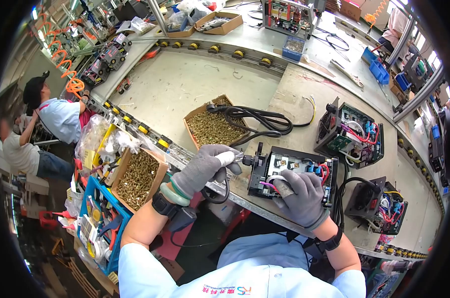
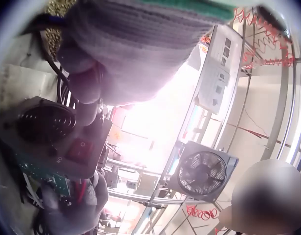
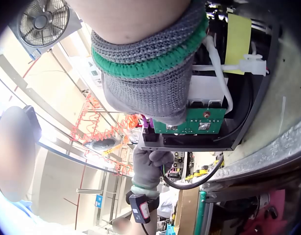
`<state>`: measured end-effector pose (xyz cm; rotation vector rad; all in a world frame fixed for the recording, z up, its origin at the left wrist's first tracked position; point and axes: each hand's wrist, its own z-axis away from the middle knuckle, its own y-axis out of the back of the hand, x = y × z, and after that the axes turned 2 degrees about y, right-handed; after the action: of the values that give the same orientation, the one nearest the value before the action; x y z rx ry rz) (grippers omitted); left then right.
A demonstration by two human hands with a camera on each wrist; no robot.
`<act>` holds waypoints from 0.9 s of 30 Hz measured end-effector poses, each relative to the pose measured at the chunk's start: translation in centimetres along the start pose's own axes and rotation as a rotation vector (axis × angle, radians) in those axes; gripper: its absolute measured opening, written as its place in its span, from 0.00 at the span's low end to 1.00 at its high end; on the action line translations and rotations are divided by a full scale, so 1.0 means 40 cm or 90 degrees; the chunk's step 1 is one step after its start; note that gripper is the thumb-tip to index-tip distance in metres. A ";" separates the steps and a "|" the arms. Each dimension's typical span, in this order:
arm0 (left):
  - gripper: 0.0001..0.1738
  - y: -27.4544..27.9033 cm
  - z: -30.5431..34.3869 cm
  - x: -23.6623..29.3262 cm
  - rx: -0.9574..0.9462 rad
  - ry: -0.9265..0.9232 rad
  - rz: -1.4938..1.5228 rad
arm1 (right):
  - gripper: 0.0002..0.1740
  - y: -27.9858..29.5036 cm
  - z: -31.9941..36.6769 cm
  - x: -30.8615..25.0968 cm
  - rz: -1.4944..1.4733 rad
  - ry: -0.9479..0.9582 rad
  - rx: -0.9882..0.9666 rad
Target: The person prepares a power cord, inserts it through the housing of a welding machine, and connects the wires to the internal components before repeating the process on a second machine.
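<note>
An electronics unit [image 1: 277, 164] with a black metal chassis stands at the bench's near edge, its inside exposed. At its left end is a black cable gland [image 1: 247, 160]. My gloved left hand [image 1: 210, 169] pinches a black cable [image 3: 194, 185] close beside this gland; the cable loops down below the hand. My gloved right hand [image 1: 302, 196] grips the unit's near side, fingers bent over into the chassis. White and purple wires [image 1: 268, 186] run under those fingers. A red power switch [image 2: 81, 149] and a round vent [image 2: 47, 122] face the left wrist view.
Two similar units [image 1: 351, 134] [image 1: 381, 208] stand to the right. Behind the left hand is a box of brass-coloured fasteners [image 1: 212, 126] with a coiled black cable [image 1: 264, 119] lying over it. Another fastener box [image 1: 139, 178] and a blue tool crate [image 1: 96, 191] are at left.
</note>
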<state>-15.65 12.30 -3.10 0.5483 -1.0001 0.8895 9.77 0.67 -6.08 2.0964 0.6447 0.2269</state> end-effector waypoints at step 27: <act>0.12 -0.020 -0.008 -0.072 0.157 -0.409 -0.361 | 0.19 -0.008 0.000 0.002 0.012 0.002 0.009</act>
<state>-15.55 10.99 -5.81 1.3076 -1.2173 0.3191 9.75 0.85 -6.33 2.1166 0.6314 0.2371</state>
